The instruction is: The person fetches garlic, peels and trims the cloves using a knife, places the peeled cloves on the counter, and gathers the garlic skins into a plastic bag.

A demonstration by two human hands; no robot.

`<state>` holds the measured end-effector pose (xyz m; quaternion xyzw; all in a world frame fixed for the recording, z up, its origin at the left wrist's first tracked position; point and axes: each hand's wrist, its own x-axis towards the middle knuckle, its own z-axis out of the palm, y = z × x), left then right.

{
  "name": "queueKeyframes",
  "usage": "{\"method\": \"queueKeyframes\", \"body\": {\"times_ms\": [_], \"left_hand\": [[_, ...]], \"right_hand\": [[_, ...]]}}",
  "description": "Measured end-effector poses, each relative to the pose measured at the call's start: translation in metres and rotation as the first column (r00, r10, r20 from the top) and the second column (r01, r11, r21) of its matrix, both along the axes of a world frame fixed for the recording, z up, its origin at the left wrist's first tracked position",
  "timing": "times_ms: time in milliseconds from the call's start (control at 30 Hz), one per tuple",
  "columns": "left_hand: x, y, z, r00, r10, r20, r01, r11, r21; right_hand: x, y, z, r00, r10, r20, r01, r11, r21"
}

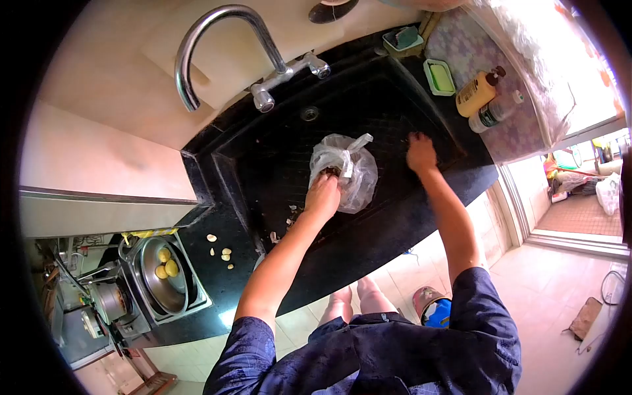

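Note:
In the black sink (263, 151) lies a translucent white plastic bag (361, 178) with its handles loose on top. My left hand (324, 192) is at the bag's mouth, fingers closed on dark scraps that I cannot make out. Farther right, my right hand (421, 153) is low over the sink floor with curled fingers; whatever they hold, if anything, is hidden. Pale peel bits (274, 236) lie near my left forearm. Several peeled garlic cloves (226, 255) rest on the counter left of the sink.
A curved chrome faucet (227, 13) rises behind the sink. At the left, a metal bowl (148, 276) holds yellow potato-like pieces (171, 268). A green soap dish (440, 78), a yellow pump bottle (475, 94) and a clear bottle (494, 113) stand at the right.

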<state>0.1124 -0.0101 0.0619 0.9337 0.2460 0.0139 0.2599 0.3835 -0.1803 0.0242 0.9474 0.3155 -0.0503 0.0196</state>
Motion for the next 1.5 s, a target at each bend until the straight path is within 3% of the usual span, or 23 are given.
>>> {"method": "queueKeyframes", "body": {"times_ms": [67, 133, 200, 300, 367, 433, 500, 567, 700, 733, 833, 900, 933, 1000, 1033, 1133, 1200, 1233, 1267, 1300, 1333, 1367, 1500], "left_hand": [[0.005, 0.003, -0.006, 0.999, 0.019, 0.044, -0.019, 1.000, 0.003], [0.016, 0.005, 0.001, 0.994, 0.110, 0.026, -0.110, 0.994, -0.027], [0.024, 0.011, -0.006, 0.981, 0.187, 0.062, -0.186, 0.982, -0.019], [0.027, 0.022, -0.004, 0.969, 0.174, 0.178, -0.180, 0.983, 0.021], [0.024, 0.023, 0.012, 0.975, 0.161, 0.153, -0.163, 0.987, 0.003], [0.017, 0.024, 0.017, 0.979, 0.123, 0.163, -0.125, 0.992, 0.003], [0.010, 0.025, 0.011, 0.993, 0.092, 0.080, -0.090, 0.996, -0.025], [0.001, 0.020, 0.004, 0.998, 0.018, 0.057, -0.020, 0.999, 0.031], [-0.006, 0.027, 0.024, 0.948, -0.157, -0.276, 0.178, 0.983, 0.053], [-0.007, 0.033, 0.014, 0.970, -0.148, -0.195, 0.164, 0.984, 0.069], [-0.003, 0.043, 0.005, 0.995, 0.050, -0.087, -0.051, 0.999, -0.003], [0.001, 0.048, 0.015, 0.991, 0.130, -0.022, -0.130, 0.991, -0.009], [0.004, 0.049, 0.018, 0.987, 0.155, 0.042, -0.155, 0.988, 0.000], [0.010, 0.055, 0.025, 0.977, 0.189, 0.102, -0.193, 0.981, 0.030], [0.012, 0.057, 0.026, 0.968, 0.204, 0.147, -0.212, 0.976, 0.041], [0.022, 0.059, 0.036, 0.961, 0.222, 0.163, -0.233, 0.971, 0.051], [0.029, 0.058, 0.037, 0.954, 0.226, 0.196, -0.241, 0.969, 0.056], [0.032, 0.057, 0.036, 0.960, 0.220, 0.175, -0.234, 0.970, 0.062], [0.035, 0.057, 0.036, 0.965, 0.214, 0.154, -0.226, 0.972, 0.069], [0.037, 0.058, 0.036, 0.969, 0.208, 0.131, -0.220, 0.972, 0.079], [0.037, 0.058, 0.039, 0.969, 0.196, 0.148, -0.210, 0.973, 0.091], [0.036, 0.057, 0.041, 0.969, 0.189, 0.162, -0.207, 0.973, 0.105], [0.033, 0.058, 0.042, 0.958, 0.127, 0.257, -0.164, 0.978, 0.131]], "right_hand": [[-0.031, 0.015, -0.018, 0.999, 0.018, 0.046, -0.024, 0.992, 0.122], [-0.070, 0.024, -0.014, 0.992, 0.123, 0.023, -0.123, 0.992, 0.034], [-0.107, 0.027, -0.010, 0.957, 0.231, -0.175, -0.231, 0.973, 0.020], [-0.124, 0.016, 0.016, 0.787, 0.540, -0.298, -0.445, 0.832, 0.332], [-0.090, 0.013, 0.022, 0.849, 0.491, -0.196, -0.463, 0.870, 0.173], [-0.047, 0.009, 0.008, 0.965, 0.007, -0.261, 0.081, 0.943, 0.324], [-0.016, 0.002, 0.005, 0.998, 0.059, 0.023, -0.063, 0.951, 0.302], [-0.011, 0.006, -0.004, 0.985, 0.170, 0.036, -0.173, 0.955, 0.242], [-0.065, 0.022, -0.014, 0.928, 0.371, -0.027, -0.358, 0.911, 0.204], [-0.085, 0.026, -0.011, 0.868, 0.479, -0.128, -0.461, 0.875, 0.146], [-0.134, 0.015, 0.012, 0.630, 0.755, -0.182, -0.554, 0.601, 0.577], [-0.113, 0.009, 0.017, 0.735, 0.655, -0.177, -0.550, 0.728, 0.410], [-0.089, 0.002, 0.013, 0.863, 0.492, -0.116, -0.438, 0.842, 0.315], [-0.034, -0.018, 0.010, 0.997, 0.076, 0.019, -0.079, 0.972, 0.219], [-0.016, -0.027, 0.011, 0.984, -0.163, 0.072, 0.144, 0.965, 0.219], [-0.001, -0.035, 0.010, 0.976, -0.141, 0.166, 0.123, 0.986, 0.110], [-0.029, -0.015, -0.002, 0.998, 0.029, 0.057, -0.024, 0.995, -0.094], [-0.055, -0.003, 0.005, 0.968, 0.249, 0.016, -0.242, 0.953, -0.185], [-0.081, 0.004, -0.011, 0.928, 0.374, 0.008, -0.369, 0.919, -0.138], [-0.108, 0.012, 0.022, 0.866, 0.456, -0.206, -0.438, 0.890, 0.126], [-0.118, 0.014, 0.007, 0.793, 0.576, -0.197, -0.444, 0.769, 0.460], [-0.112, 0.024, -0.007, 0.806, 0.522, -0.279, -0.450, 0.847, 0.283], [-0.053, 0.047, 0.007, 0.994, 0.101, -0.053, -0.077, 0.938, 0.337]]}}
